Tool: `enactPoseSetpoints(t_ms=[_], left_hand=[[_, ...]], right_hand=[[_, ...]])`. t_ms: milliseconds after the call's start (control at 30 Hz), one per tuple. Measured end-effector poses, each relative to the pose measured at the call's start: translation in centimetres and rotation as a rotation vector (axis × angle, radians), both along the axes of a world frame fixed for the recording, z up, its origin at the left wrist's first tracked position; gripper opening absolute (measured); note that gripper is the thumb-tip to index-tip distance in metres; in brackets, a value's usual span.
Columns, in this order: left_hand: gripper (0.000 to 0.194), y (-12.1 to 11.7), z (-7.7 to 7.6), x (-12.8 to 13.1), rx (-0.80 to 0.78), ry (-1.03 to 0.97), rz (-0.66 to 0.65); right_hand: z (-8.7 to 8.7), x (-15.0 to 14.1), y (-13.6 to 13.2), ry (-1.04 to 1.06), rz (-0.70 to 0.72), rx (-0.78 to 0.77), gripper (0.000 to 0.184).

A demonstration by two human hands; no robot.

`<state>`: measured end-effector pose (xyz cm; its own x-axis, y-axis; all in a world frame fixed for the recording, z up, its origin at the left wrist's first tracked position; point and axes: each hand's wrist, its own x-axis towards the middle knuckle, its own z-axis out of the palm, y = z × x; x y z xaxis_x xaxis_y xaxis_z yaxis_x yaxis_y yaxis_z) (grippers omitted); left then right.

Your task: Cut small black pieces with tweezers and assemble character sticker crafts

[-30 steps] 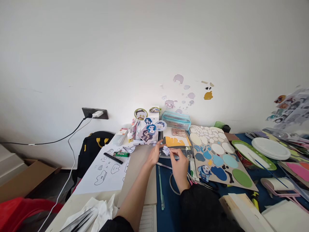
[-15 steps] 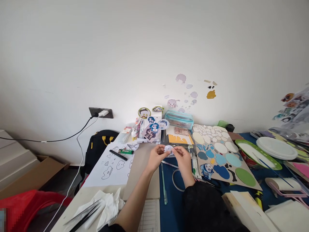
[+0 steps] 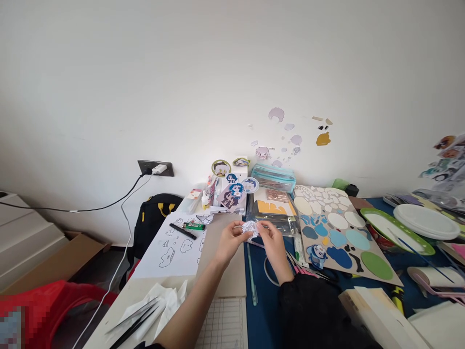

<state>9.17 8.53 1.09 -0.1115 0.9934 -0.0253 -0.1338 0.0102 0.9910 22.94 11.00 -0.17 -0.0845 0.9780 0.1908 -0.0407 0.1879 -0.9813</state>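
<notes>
Between my two hands is a small white paper cutout [image 3: 249,228] with dark line drawing on it, held up above the table. My left hand [image 3: 231,241] pinches its left edge with thumb and fingers. On the opposite edge, the fingertips of my right hand [image 3: 271,244] are closed on the same cutout. Under my left forearm lies a grey cardboard sheet [image 3: 222,252]. A green pen [image 3: 252,276] lies on the blue mat below the hands. Pink-handled scissors [image 3: 300,268] rest just right of my right wrist, partly hidden by it.
Left lie a sheet of line drawings [image 3: 174,266], a black pen [image 3: 182,231], and black tweezers [image 3: 134,327] on crumpled tissue [image 3: 170,305]. Right is a board [image 3: 358,272] of coloured cut shapes. Behind stand a clear pencil case [image 3: 274,178] and character cutouts [image 3: 232,194]. A cable [image 3: 125,242] hangs left.
The view has shifted slightly, so most things appear a little further right. The cutout has turned and shows more of its drawn face. Both hands keep their hold.
</notes>
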Motion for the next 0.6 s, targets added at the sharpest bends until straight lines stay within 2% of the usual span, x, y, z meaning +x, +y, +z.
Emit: enactPoseSetpoints(t_ms=[100, 300, 467, 600], left_hand=[[0.040, -0.5, -0.5, -0.7, -0.007, 0.002, 0.044], [0.040, -1.2, -1.5, -2.4, -0.011, -0.024, 0.089], [0.038, -1.5, -1.9, -2.7, -0.060, -0.068, 0.084], [0.032, -1.5, -1.9, -2.2, -0.037, -0.009, 0.061]], right_hand=[[0.0, -0.3, -0.2, -0.020, 0.057, -0.007, 0.050], [-0.5, -1.1, -0.2, -0.105, 0.201, -0.002, 0.029], [-1.1, -1.6, -0.2, -0.132, 0.207, -0.001, 0.028], [-1.6, -1.5, -0.1, -0.181, 0.188, 0.012, 0.027]])
